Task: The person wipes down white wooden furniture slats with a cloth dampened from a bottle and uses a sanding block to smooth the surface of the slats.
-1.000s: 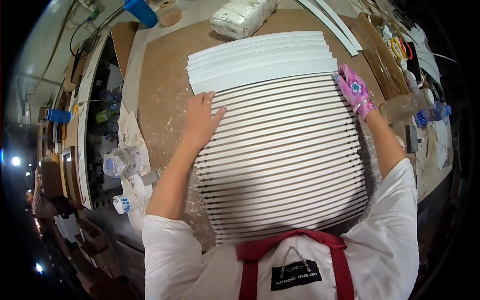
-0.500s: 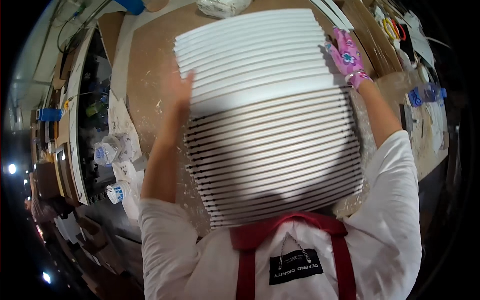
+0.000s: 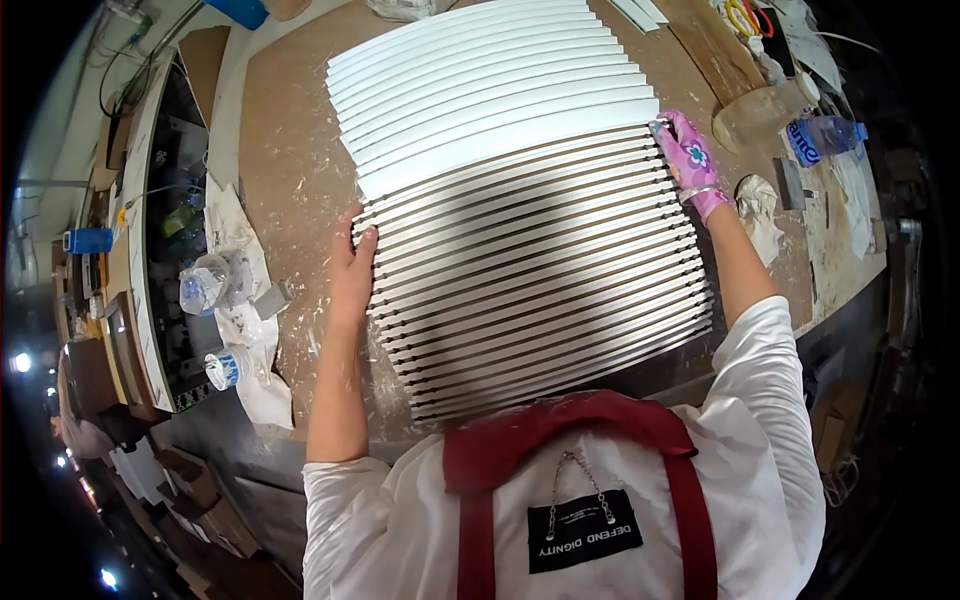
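Note:
A wide panel of white slats (image 3: 530, 260) lies across the table in front of me. Its far slats (image 3: 490, 90) overlap like closed louvres; the near ones stand apart with dark gaps and small black pieces at their ends. At the panel's left edge, my bare left hand (image 3: 352, 270) grips the slat ends, thumb on top and the other fingers partly hidden. My right hand (image 3: 690, 165), in a pink flowered glove, pinches the right ends near where the overlapping slats meet the spaced ones.
Brown board (image 3: 290, 130) covers the table. Left are a plastic-wrapped bottle (image 3: 205, 285), a white-and-blue cup (image 3: 222, 370) and a small grey block (image 3: 272, 300). A water bottle (image 3: 825, 138) and a large clear jar (image 3: 765, 115) lie right. Loose white strips (image 3: 640, 12) rest at the far edge.
Both hands have come nearer to me along the panel's sides. The left, blurred before, now grips the edge; the right, spread before, has closed on the slat ends.

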Available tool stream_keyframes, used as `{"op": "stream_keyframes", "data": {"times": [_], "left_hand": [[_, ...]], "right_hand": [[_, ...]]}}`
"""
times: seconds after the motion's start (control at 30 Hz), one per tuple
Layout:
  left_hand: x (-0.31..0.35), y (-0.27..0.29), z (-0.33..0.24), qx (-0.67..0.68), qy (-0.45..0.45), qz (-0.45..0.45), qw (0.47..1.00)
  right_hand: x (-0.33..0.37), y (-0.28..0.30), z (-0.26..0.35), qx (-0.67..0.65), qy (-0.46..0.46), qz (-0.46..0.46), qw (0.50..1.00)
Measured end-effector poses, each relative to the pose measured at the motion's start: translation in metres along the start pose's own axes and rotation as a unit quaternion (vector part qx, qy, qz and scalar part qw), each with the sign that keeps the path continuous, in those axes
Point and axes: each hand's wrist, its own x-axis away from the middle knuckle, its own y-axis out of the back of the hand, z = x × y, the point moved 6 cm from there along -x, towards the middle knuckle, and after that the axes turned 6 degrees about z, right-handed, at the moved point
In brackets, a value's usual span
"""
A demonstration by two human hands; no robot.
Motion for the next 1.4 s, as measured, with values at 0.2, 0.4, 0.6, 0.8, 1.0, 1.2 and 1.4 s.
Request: {"op": "stream_keyframes", "data": {"times": [0.2,0.4,0.6,0.8,1.0,1.2,1.4], "left_hand": [[0.015,-0.02,0.001,-0.127,-0.047,-0.044,0.99],[-0.008,-0.025,-0.007,-0.115,-0.057,-0.049,0.99],[-0.011,-0.017,-0.01,-0.047,-0.029,-0.043,0.998],[0.06,0.013,0.021,0.112,0.007,-0.076,0.991],[0.16,-0.024,0.053,0.0,-0.027,-0.074,0.997],[0.157,-0.034,0.027,-0.156,-0.038,-0.088,0.983],[0.167,-0.04,0.028,-0.226,-0.097,-0.073,0.967]], "right_hand": [[0.012,-0.011,-0.016,-0.023,0.033,0.019,0.999],[-0.016,-0.005,0.003,0.077,0.01,-0.026,0.997],[-0.048,-0.011,-0.026,0.071,0.026,-0.003,0.997],[0.042,0.058,-0.053,-0.259,0.001,0.047,0.965],[0.185,0.026,-0.119,-0.142,-0.088,0.106,0.98],[0.188,0.019,-0.04,-0.126,0.011,0.058,0.99],[0.199,0.018,-0.06,-0.2,-0.023,0.067,0.977]]}}
